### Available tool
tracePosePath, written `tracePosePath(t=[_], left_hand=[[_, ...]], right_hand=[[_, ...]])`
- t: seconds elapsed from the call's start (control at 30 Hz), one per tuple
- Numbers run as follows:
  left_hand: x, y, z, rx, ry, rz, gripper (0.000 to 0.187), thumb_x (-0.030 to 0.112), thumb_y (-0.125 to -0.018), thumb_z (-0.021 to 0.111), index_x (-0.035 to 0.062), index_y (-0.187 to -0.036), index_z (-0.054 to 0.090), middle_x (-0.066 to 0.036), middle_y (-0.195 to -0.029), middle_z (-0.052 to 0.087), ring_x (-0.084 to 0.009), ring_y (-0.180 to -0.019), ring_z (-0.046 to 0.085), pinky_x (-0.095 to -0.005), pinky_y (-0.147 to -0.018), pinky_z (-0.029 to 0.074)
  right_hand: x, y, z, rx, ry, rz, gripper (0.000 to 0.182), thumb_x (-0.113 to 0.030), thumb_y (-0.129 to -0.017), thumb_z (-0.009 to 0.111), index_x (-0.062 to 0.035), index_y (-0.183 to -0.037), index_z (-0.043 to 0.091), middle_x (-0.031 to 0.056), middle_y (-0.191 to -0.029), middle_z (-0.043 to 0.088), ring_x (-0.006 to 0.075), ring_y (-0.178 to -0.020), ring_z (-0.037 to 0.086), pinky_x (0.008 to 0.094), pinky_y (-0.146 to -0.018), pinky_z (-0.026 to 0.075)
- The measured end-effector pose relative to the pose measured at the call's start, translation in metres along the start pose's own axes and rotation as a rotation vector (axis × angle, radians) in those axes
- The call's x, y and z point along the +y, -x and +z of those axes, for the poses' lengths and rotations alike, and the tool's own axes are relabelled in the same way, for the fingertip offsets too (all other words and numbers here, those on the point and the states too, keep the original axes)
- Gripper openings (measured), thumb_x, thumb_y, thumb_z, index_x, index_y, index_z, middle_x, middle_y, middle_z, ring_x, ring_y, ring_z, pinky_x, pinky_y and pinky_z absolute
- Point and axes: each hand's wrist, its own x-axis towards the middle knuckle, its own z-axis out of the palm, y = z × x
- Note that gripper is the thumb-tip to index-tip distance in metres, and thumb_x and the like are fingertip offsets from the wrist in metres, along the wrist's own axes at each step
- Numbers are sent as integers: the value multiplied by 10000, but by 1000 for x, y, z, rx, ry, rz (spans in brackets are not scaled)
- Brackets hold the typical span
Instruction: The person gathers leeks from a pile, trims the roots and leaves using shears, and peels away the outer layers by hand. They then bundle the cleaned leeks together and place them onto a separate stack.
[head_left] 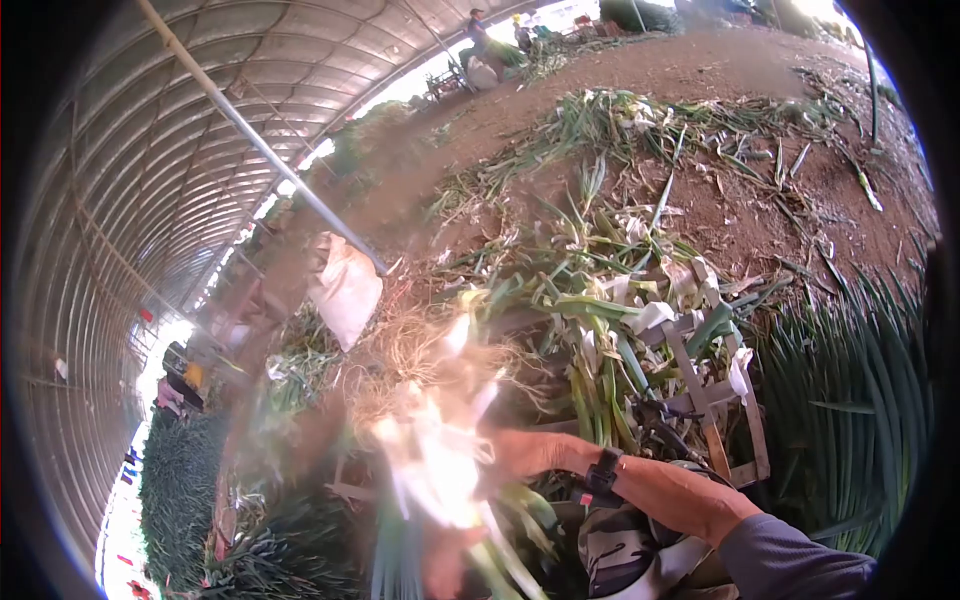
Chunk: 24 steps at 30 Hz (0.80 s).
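Note:
My right hand (pixel 525 452), with a dark watch on its wrist, is closed around a bunch of green onions (pixel 440 470). The bunch is smeared by motion; its white stalks glare in the sun and its tangled pale roots (pixel 400 375) point up and away from me. A pinkish blur low in the picture looks like my left hand (pixel 442 568), under the green end of the same bunch. How it grips is too blurred to make out. My camouflage-clad knee (pixel 625 552) lies just below my right forearm.
A wooden crate (pixel 715 400) stands right of my hand, with trimmed leaves (pixel 600 300) heaped on the bare earth behind it. Laid green onions (pixel 850 400) fill the right side. A white sack (pixel 345 285) leans by a metal pole (pixel 270 155). People (pixel 480 35) work far off.

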Motion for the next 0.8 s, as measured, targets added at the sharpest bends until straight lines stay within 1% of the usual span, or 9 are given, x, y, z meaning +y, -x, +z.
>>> tracePosePath(t=[0.07, 0.2, 0.4, 0.47, 0.57, 0.67, 0.7, 0.77, 0.8], left_hand=[[0, 7, 4, 6, 15, 7, 631, 99, -875, 638, -1, -1455, 412, -159, -1388, 506, -306, -1228, 515, -434, -1052, 439], [3, 33, 16, 6, 46, 40, 574, 92, -958, 548, -11, -1491, 362, -168, -1470, 441, -312, -1316, 455, -459, -1111, 391], [-27, 99, 29, -127, 134, 29, 491, 81, -1083, 412, -27, -1545, 288, -181, -1593, 344, -320, -1449, 364, -497, -1200, 320], [-59, 70, 21, -302, 333, 114, 551, 163, -1089, 405, 28, -1589, 216, -160, -1669, 148, -341, -1535, 162, -547, -1239, 207], [-44, 74, 24, -408, -110, 177, 632, 201, -1042, 516, 14, -1579, 240, -186, -1628, 271, -342, -1508, 254, -534, -1221, 268], [-44, 79, 29, -431, -147, 164, 700, 224, -1021, 557, 21, -1587, 199, -155, -1644, 229, -322, -1522, 201, -524, -1234, 223], [-46, 81, 31, -424, -89, 138, 724, 231, -1014, 571, 23, -1589, 185, -145, -1649, 215, -316, -1527, 183, -521, -1238, 208], [-49, 86, 30, -399, 45, 89, 772, 247, -999, 598, 28, -1594, 157, -125, -1660, 187, -303, -1536, 148, -515, -1247, 178], [-56, 93, 27, -380, 125, 53, 797, 254, -992, 612, 30, -1596, 144, -114, -1665, 173, -297, -1541, 130, -512, -1252, 162]], right_hand=[[-15, 9, 2, -135, -10, 110, 379, -274, -827, 735, 18, -1066, 700, 183, -962, 719, 252, -952, 686, 380, -920, 533], [7, 10, 12, 199, 459, -57, 234, -235, -846, 658, -17, -886, 732, 156, -775, 694, 252, -702, 672, 381, -615, 555], [-61, -10, -106, 653, 590, 109, 228, -177, -852, 715, -26, -1017, 667, 175, -962, 678, 329, -891, 670, 419, -763, 565], [-71, -24, -125, 704, 731, 239, 200, -163, -859, 692, -38, -1013, 670, 190, -986, 684, 350, -931, 679, 436, -794, 567], [-103, -14, -137, 823, 735, 326, 180, -128, -856, 655, -45, -1015, 673, 204, -981, 688, 349, -961, 689, 441, -813, 569], [-86, -11, -177, 799, 871, 196, 198, -103, -837, 652, -48, -1026, 669, 197, -1006, 686, 355, -935, 689, 434, -802, 573], [-70, -8, -186, 868, 1018, 107, 213, -91, -825, 662, -22, -1026, 664, 190, -1014, 689, 346, -908, 691, 429, -789, 576], [-80, 5, -249, 1112, 1137, 312, 196, -215, -826, 667, -38, -862, 744, 119, -818, 718, 254, -728, 691, 397, -631, 549], [-95, 30, -275, 1240, 927, 237, 181, -226, -842, 679, -52, -862, 724, 114, -806, 696, 267, -735, 685, 400, -635, 561]])
